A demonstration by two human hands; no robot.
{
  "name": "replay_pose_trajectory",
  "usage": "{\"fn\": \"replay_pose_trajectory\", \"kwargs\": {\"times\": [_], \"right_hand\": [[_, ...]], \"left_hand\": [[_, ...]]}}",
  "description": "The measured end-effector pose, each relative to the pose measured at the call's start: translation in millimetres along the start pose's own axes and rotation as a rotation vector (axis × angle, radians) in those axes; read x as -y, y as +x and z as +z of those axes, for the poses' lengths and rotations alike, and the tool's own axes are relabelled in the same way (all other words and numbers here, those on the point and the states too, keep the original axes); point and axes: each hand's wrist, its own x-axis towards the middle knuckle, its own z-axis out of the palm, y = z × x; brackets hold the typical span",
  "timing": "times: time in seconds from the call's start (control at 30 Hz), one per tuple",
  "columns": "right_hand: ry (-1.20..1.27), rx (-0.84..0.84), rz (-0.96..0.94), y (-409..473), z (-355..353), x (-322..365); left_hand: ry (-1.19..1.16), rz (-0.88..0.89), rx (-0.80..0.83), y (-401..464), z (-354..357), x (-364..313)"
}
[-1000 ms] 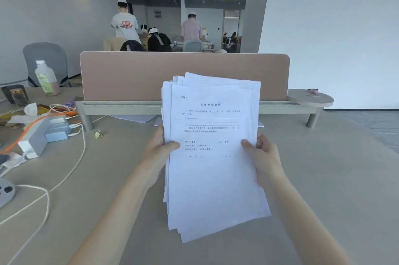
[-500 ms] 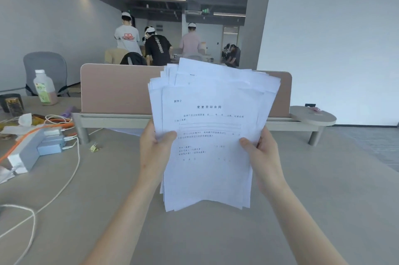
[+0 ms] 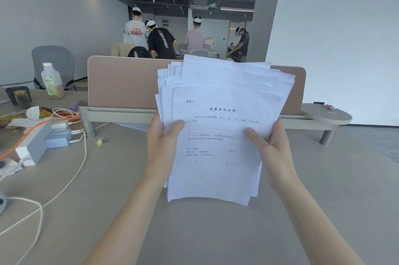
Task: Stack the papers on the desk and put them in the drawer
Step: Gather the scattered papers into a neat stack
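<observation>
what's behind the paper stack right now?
Behind the paper stack, held upright by the left hand and right hand: the desk divider and its shelf rail. The middle of both is covered; a sheet corner peeks out underneath.

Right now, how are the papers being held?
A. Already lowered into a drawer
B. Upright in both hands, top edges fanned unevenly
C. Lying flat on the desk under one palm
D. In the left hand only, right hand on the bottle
B: the left hand and right hand grip the sides of the papers, whose top edges are staggered above the desk.
</observation>
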Motion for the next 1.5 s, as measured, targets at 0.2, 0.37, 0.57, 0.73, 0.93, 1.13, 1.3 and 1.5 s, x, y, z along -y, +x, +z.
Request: {"fn": "replay_pose_trajectory", "kwargs": {"times": [0.2, 0.37, 0.57, 0.73, 0.93, 1.13, 1.3, 1.5], "right_hand": [[0.000, 0.051, -0.039, 1.1, -3.6, 9.6], [0.003, 0.095, -0.077, 3.7, -1.6, 18.3], [-0.036, 0.100, -0.126, 14.9, 0.7, 33.0], [-0.054, 0.078, -0.174, 19.2, -5.6, 43.3], [-0.056, 0.100, -0.078, 11.5, -8.5, 25.0], [-0.075, 0.097, 0.082, -6.9, -11.7, -10.4], [-0.106, 0.099, 0.111, -26.7, -8.9, -34.0], [-0.089, 0.051, 0.068, -19.3, -15.3, -23.6]], "left_hand": [[-0.001, 0.000, 0.046, 2.9, -3.1, -2.9], [0.050, -0.014, 0.051, 1.9, -4.2, -4.3], [0.078, -0.016, 0.095, -0.8, -0.6, -10.3], [0.056, 0.002, 0.096, -1.5, 6.0, -16.7], [0.115, -0.124, 0.126, -2.6, -0.9, -2.9], [0.193, -0.354, 0.168, -10.2, -9.2, 28.3], [0.186, -0.326, 0.064, -20.9, -3.3, 46.3], [0.109, -0.179, 0.074, -18.9, 4.1, 39.5]]}}
